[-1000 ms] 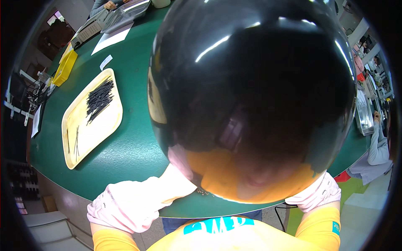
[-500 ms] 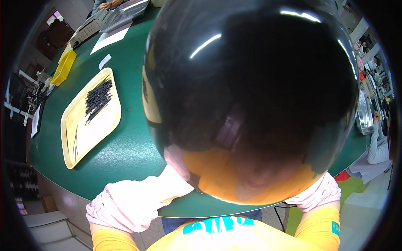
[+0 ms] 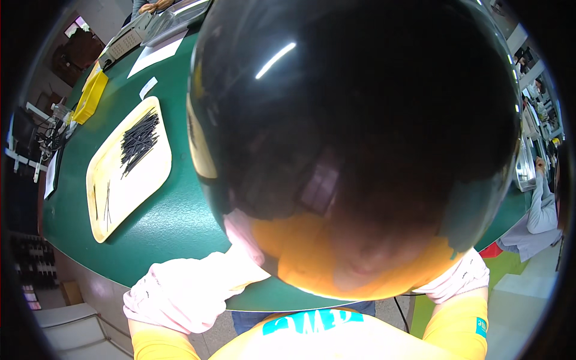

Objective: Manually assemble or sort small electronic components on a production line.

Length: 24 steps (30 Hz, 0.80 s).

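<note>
A large glossy black dome [image 3: 360,120] fills the middle of the view and covers most of the work area. Its kind cannot be made out; light streaks and a yellow-orange shirt reflect in it. From the lower left my left hand [image 3: 251,269], overexposed above a pale pink sleeve cover [image 3: 180,295], reaches to the dome's lower left edge. Its fingers are hidden. On the right, a pink sleeve cover [image 3: 459,279] runs up behind the dome, and my right hand is out of sight there. What either hand holds or touches does not show.
On the green table [image 3: 186,228], a cream tray [image 3: 135,195] at left holds a pile of thin black sticks [image 3: 140,141]. Behind it are a paper slip [image 3: 148,88], a yellow bin [image 3: 91,99] and a clear tray [image 3: 171,27]. Co-workers sit at far left and right.
The black dome appears slightly larger, its left edge shifted left and its lower edge lower. Its reflections have moved. Both sleeves stay nearly in place.
</note>
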{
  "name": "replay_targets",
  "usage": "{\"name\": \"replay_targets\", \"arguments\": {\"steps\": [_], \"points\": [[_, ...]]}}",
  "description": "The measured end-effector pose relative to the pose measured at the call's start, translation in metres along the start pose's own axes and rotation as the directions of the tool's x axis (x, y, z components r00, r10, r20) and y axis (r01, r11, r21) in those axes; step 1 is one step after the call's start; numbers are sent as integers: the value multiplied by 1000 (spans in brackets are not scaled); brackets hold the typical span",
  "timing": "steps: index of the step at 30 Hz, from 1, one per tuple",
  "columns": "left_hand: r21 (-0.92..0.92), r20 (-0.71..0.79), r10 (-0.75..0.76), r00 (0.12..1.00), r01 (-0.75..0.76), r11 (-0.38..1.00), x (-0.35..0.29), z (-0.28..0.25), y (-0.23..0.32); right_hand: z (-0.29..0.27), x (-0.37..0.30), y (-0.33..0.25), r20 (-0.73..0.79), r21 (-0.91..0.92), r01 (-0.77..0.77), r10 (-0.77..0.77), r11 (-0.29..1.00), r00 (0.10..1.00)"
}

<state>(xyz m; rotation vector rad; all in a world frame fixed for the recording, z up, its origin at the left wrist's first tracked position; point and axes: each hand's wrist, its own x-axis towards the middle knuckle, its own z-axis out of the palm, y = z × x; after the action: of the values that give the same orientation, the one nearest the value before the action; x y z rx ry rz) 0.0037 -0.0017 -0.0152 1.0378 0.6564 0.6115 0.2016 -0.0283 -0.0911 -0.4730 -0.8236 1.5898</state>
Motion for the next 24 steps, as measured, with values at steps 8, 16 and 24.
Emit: {"name": "replay_targets", "arguments": {"steps": [8, 16, 24], "points": [[-111, -15, -71, 997, 69, 991, -4, -1, 3, 3, 2, 21, -323, 37, -107, 114, 994, 939], [-180, -125, -52, 991, 29, 983, 0, 7, 2, -24, -12, 15, -43, 59, -51, 54, 997, 998], [-197, 29, -115, 993, 119, 973, -2, -2, 6, 20, 5, -8, 44, -511, -35, 67, 859, 997]]}}
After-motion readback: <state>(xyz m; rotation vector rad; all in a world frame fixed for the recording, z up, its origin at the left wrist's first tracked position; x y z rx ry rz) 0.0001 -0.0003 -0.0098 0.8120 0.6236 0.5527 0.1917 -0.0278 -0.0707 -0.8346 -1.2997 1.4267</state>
